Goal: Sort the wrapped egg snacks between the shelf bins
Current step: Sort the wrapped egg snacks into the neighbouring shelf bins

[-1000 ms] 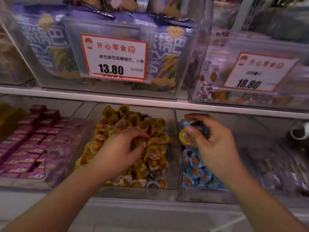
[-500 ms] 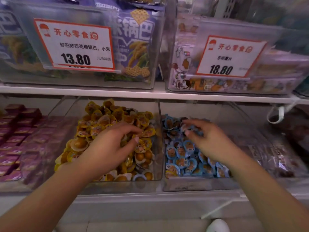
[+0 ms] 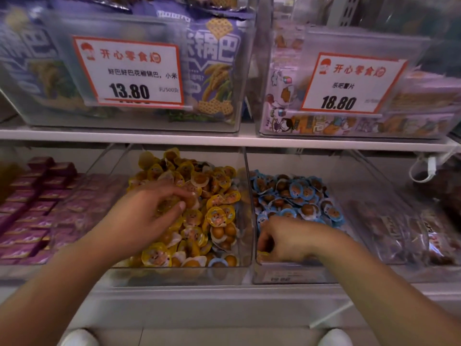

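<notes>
A clear bin [image 3: 245, 245] in the middle of the lower shelf holds a heap of yellow-wrapped egg snacks [image 3: 217, 216]. My left hand [image 3: 147, 213] lies on that heap, its fingers curled round a few yellow-wrapped snacks [image 3: 172, 203]. The clear bin [image 3: 287, 273] to its right holds blue-wrapped egg snacks [image 3: 299, 193]. My right hand [image 3: 289, 238] reaches down into that bin's front left corner. Its curled fingers close on a yellowish snack [image 3: 262, 254], which they mostly hide.
Purple boxes [image 3: 30, 208] fill the bin on the left, and dark packets [image 3: 399, 233] the bin on the right. The white upper shelf [image 3: 224, 139] carries bins of bagged snacks with price tags 13.80 [image 3: 132, 73] and 18.80 [image 3: 349, 83].
My right hand has dropped from the back of the blue bin to its front left corner. My left hand stays on the yellow heap, fingers curled tighter. The view has shifted.
</notes>
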The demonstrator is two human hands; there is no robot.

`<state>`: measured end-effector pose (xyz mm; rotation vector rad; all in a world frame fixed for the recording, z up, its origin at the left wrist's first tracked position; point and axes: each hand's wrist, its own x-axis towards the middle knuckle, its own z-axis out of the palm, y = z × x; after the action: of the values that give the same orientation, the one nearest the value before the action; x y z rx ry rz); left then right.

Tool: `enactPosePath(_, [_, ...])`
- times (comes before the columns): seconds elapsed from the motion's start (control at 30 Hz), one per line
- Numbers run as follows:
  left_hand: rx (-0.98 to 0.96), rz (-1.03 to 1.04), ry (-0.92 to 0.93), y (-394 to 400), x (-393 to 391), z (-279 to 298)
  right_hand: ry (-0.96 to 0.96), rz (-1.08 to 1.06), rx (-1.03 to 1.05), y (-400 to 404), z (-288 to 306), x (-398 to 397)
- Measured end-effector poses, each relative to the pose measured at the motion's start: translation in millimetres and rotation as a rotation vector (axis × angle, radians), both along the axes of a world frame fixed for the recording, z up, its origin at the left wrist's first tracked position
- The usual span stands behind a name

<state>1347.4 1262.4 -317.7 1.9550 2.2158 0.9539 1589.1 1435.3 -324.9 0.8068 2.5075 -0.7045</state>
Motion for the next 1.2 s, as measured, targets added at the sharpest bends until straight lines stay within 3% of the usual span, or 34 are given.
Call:
enactPosePath(0.13, [0.044,0.081,0.022,-23,-14,4,0.069,-0.043,0.100,1,8,3])
enactPosePath(0.2, [0.073,0.065,0.040,-33,-13,6,0.290,-0.163,0.180,4,20,13])
enactPosePath(0.3, [0.127,0.023,0.146,-46,-12,5,0.793,-0.395,0.222,-8,38,17])
enactPosePath(0.37, [0.205,0.072,0.161,-55,-17,5,1.027,-0.392,0.237,-30,47,3])
enactPosePath(0.4, [0.245,0.121,0.151,-60,-21,6,1.055,-0.336,0.296,-42,50,-9])
enactPosePath(0.47, [0.294,0.236,0.087,-69,-28,7,0.952,-0.183,0.472,-58,51,-39])
enactPosePath(0.53, [0.319,0.326,-0.025,-79,-34,6,0.728,-0.057,0.568,-72,48,-75])
enactPosePath(0.7, [0.354,0.445,-0.273,-101,-36,-11,0.442,0.255,0.268,-121,19,-159])
enactPosePath(0.8, [0.363,0.458,-0.362,-108,-32,-22,0.370,0.254,0.232,-125,-5,-183])
enactPosePath(1.07, [0.245,0.374,-0.155,-109,-39,-19,0.401,0.447,0.616,-84,-30,-167])
enactPosePath(1.2, [0.206,0.310,-0.104,-108,-41,-17,0.338,0.389,0.673,-57,-17,-166])
